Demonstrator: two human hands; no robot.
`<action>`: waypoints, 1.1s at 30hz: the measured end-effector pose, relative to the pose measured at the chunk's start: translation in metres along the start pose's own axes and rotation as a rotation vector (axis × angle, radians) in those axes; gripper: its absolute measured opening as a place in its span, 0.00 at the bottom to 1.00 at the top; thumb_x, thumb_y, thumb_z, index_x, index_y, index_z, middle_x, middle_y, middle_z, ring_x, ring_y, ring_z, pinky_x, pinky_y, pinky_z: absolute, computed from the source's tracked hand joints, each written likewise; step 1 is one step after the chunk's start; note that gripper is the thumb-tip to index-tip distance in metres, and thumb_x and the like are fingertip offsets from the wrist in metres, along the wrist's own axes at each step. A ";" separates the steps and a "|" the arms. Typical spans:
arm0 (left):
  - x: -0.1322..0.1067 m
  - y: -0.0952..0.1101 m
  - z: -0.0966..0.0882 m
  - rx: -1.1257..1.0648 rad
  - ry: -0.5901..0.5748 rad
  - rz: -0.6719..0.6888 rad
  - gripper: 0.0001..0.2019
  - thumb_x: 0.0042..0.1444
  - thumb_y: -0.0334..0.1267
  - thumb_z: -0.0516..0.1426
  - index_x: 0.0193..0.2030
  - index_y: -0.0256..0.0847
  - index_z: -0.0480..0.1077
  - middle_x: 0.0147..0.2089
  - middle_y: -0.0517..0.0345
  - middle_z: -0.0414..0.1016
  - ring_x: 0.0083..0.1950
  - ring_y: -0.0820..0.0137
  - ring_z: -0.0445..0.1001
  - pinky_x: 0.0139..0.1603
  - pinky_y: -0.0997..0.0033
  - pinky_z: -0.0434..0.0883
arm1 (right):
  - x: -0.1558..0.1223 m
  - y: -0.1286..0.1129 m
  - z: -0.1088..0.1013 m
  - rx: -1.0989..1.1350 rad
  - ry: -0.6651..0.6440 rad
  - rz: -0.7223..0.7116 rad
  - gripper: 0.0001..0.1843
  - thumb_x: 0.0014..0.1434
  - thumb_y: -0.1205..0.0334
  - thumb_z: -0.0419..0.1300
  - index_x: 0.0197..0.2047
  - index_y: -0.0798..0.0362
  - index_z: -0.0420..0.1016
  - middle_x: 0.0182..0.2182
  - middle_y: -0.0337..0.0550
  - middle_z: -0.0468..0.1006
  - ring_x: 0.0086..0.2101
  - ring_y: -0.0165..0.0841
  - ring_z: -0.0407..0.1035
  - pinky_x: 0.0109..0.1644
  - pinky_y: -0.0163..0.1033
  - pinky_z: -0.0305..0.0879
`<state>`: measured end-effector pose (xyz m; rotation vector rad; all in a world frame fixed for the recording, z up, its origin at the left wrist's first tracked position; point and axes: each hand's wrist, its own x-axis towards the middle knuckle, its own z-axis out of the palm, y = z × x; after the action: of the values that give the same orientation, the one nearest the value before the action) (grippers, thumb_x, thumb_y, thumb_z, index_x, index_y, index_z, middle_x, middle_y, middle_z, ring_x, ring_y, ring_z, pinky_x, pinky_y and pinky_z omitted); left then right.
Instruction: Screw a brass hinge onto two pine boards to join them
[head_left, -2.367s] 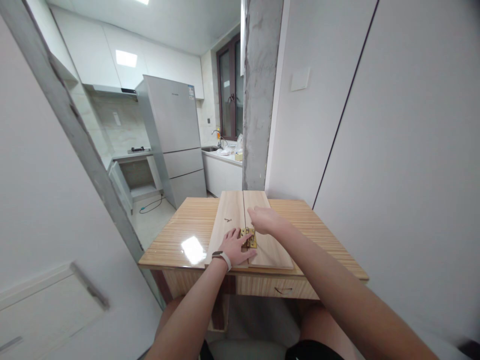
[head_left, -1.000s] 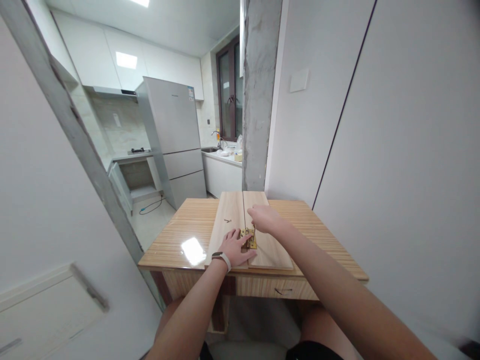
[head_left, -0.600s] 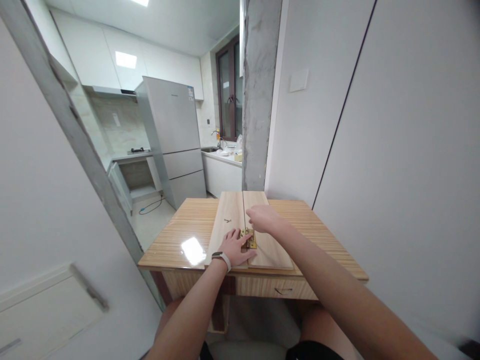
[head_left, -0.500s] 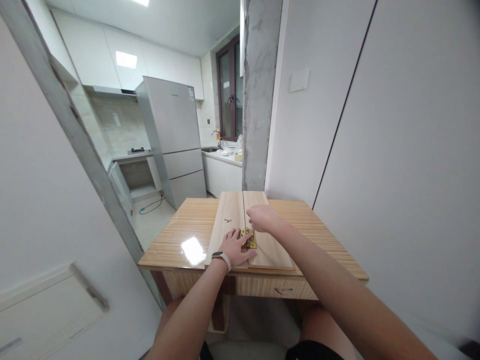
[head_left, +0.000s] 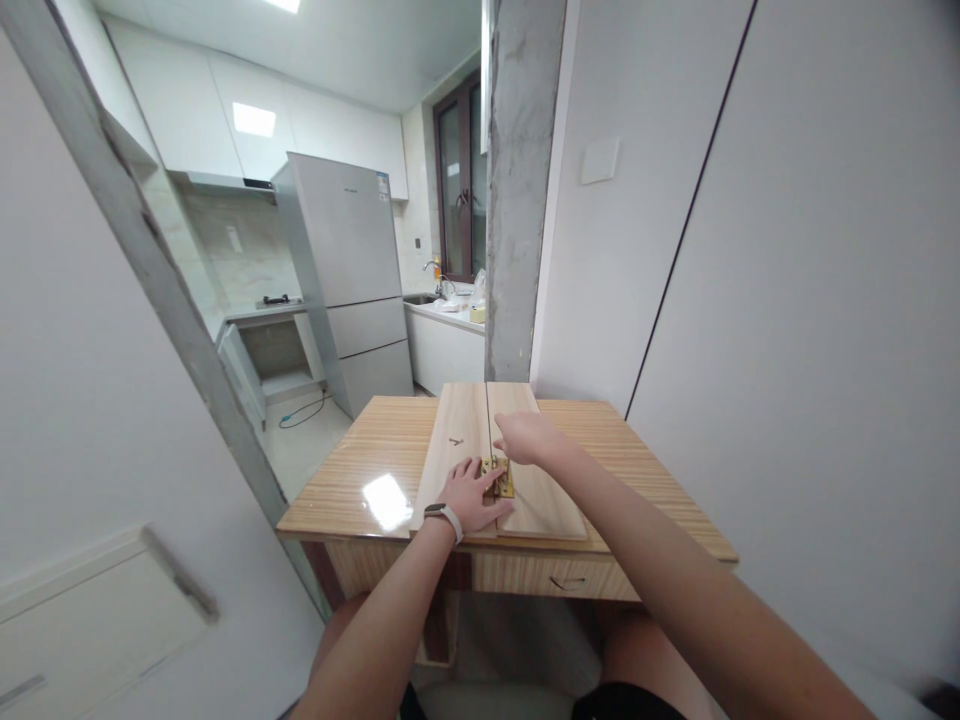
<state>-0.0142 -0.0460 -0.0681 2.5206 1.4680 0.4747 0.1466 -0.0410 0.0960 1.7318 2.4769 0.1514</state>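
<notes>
Two pale wooden boards (head_left: 459, 425) lie side by side on a striped wooden table (head_left: 360, 470). A brass hinge (head_left: 498, 478) sits across their seam near the front. My left hand (head_left: 469, 496), a white band on its wrist, lies flat with spread fingers on the left board, fingertips touching the hinge. My right hand (head_left: 525, 438) hovers just above the hinge with its fingers curled downward in a pinch; what they grip is hidden.
A concrete pillar (head_left: 517, 190) and a white wall stand right behind the table. To the left a doorway opens onto a kitchen with a grey fridge (head_left: 345, 270) and a counter with a sink (head_left: 442, 310). The table front has a drawer (head_left: 562, 578).
Hardly anything differs: my right hand has shifted by a few pixels above the hinge, and my left hand stays flat on the board.
</notes>
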 end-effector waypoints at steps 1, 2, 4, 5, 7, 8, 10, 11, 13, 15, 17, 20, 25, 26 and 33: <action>0.000 0.000 0.000 0.001 0.000 -0.001 0.40 0.55 0.75 0.48 0.71 0.61 0.59 0.75 0.52 0.53 0.74 0.45 0.48 0.71 0.40 0.48 | -0.001 0.002 0.001 -0.010 0.019 -0.030 0.23 0.65 0.54 0.58 0.58 0.57 0.71 0.51 0.61 0.78 0.50 0.45 0.75 0.49 0.44 0.68; 0.000 -0.001 0.001 0.002 0.002 -0.001 0.40 0.55 0.75 0.48 0.71 0.60 0.59 0.75 0.52 0.53 0.74 0.45 0.48 0.70 0.40 0.48 | -0.002 0.004 0.002 -0.024 0.040 -0.058 0.21 0.64 0.55 0.59 0.57 0.56 0.72 0.51 0.60 0.78 0.49 0.45 0.75 0.48 0.43 0.68; 0.000 -0.001 0.001 0.004 0.009 0.002 0.40 0.55 0.75 0.48 0.71 0.60 0.59 0.75 0.51 0.53 0.74 0.45 0.48 0.70 0.40 0.48 | -0.003 0.006 0.002 -0.051 0.067 -0.100 0.15 0.63 0.60 0.59 0.52 0.56 0.75 0.49 0.58 0.78 0.47 0.43 0.76 0.46 0.40 0.68; 0.000 -0.001 0.001 0.004 0.011 0.004 0.40 0.55 0.75 0.48 0.71 0.60 0.59 0.75 0.51 0.53 0.74 0.45 0.48 0.70 0.40 0.49 | -0.004 0.007 0.002 -0.061 0.073 -0.111 0.13 0.63 0.62 0.59 0.49 0.56 0.76 0.48 0.57 0.78 0.46 0.42 0.76 0.45 0.39 0.68; 0.000 -0.001 0.001 0.006 0.014 0.008 0.40 0.55 0.75 0.48 0.71 0.61 0.59 0.74 0.51 0.54 0.74 0.45 0.49 0.70 0.40 0.49 | -0.004 0.007 0.001 -0.071 0.082 -0.115 0.11 0.64 0.64 0.58 0.46 0.56 0.78 0.45 0.56 0.79 0.45 0.42 0.76 0.44 0.38 0.67; 0.000 -0.001 0.001 0.008 0.017 0.010 0.40 0.55 0.75 0.48 0.71 0.61 0.59 0.74 0.51 0.54 0.74 0.45 0.49 0.70 0.40 0.49 | -0.004 0.006 0.000 -0.073 0.085 -0.116 0.11 0.64 0.64 0.57 0.46 0.56 0.78 0.44 0.56 0.79 0.45 0.41 0.76 0.44 0.38 0.67; 0.000 -0.001 0.001 0.012 0.025 0.015 0.40 0.55 0.75 0.48 0.71 0.61 0.59 0.74 0.50 0.55 0.74 0.45 0.49 0.70 0.41 0.49 | -0.005 0.005 0.000 -0.076 0.088 -0.123 0.11 0.65 0.64 0.56 0.46 0.56 0.79 0.43 0.56 0.80 0.44 0.41 0.76 0.43 0.38 0.67; 0.000 -0.001 0.001 0.013 0.027 0.017 0.40 0.56 0.74 0.48 0.71 0.61 0.59 0.74 0.50 0.55 0.74 0.45 0.50 0.70 0.41 0.49 | -0.005 0.005 0.000 -0.077 0.089 -0.127 0.12 0.65 0.64 0.56 0.46 0.56 0.79 0.43 0.56 0.80 0.44 0.41 0.76 0.43 0.38 0.67; 0.000 -0.001 0.000 0.012 0.025 0.016 0.40 0.56 0.74 0.49 0.71 0.61 0.59 0.74 0.51 0.55 0.74 0.45 0.49 0.70 0.41 0.49 | -0.004 0.004 0.000 -0.081 0.083 -0.131 0.12 0.65 0.64 0.56 0.46 0.56 0.80 0.43 0.57 0.80 0.44 0.42 0.77 0.43 0.39 0.68; 0.000 -0.001 0.000 0.009 0.016 0.012 0.39 0.56 0.73 0.49 0.71 0.61 0.59 0.74 0.52 0.54 0.74 0.45 0.49 0.71 0.41 0.49 | -0.003 0.003 0.000 -0.082 0.075 -0.133 0.12 0.65 0.64 0.56 0.45 0.56 0.80 0.43 0.57 0.80 0.44 0.42 0.77 0.44 0.39 0.68; 0.000 0.000 -0.001 0.004 0.009 0.009 0.40 0.56 0.74 0.49 0.71 0.61 0.59 0.75 0.52 0.53 0.74 0.45 0.48 0.71 0.41 0.48 | -0.002 0.002 -0.001 -0.081 0.071 -0.132 0.12 0.64 0.64 0.57 0.45 0.56 0.81 0.43 0.57 0.81 0.44 0.42 0.77 0.45 0.39 0.68; 0.000 0.000 -0.001 0.003 0.005 0.004 0.40 0.56 0.74 0.49 0.71 0.61 0.58 0.75 0.52 0.53 0.75 0.45 0.48 0.71 0.42 0.47 | -0.001 -0.001 -0.003 -0.072 0.060 -0.115 0.12 0.63 0.63 0.59 0.46 0.57 0.81 0.43 0.59 0.81 0.45 0.42 0.77 0.46 0.39 0.69; -0.001 0.001 0.000 0.010 0.029 0.011 0.40 0.56 0.74 0.49 0.71 0.61 0.59 0.74 0.50 0.55 0.74 0.45 0.49 0.70 0.41 0.50 | 0.001 -0.003 -0.005 -0.045 0.028 -0.052 0.17 0.61 0.60 0.62 0.50 0.58 0.81 0.44 0.63 0.82 0.47 0.45 0.77 0.49 0.39 0.70; -0.001 0.001 0.000 0.010 0.032 0.014 0.40 0.56 0.74 0.48 0.71 0.61 0.59 0.74 0.50 0.55 0.74 0.45 0.50 0.70 0.41 0.50 | 0.002 -0.004 -0.005 -0.037 0.023 -0.034 0.17 0.61 0.60 0.62 0.51 0.58 0.81 0.44 0.63 0.82 0.48 0.45 0.77 0.49 0.39 0.70; -0.001 0.003 -0.003 0.004 0.004 0.002 0.40 0.55 0.74 0.49 0.71 0.61 0.59 0.74 0.53 0.54 0.74 0.45 0.49 0.71 0.41 0.48 | 0.007 -0.011 -0.004 -0.007 -0.011 0.074 0.18 0.58 0.63 0.64 0.51 0.60 0.81 0.44 0.64 0.82 0.46 0.46 0.78 0.48 0.39 0.71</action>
<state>-0.0132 -0.0480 -0.0645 2.5255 1.4691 0.4780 0.1335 -0.0380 0.0978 1.8181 2.4028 0.1562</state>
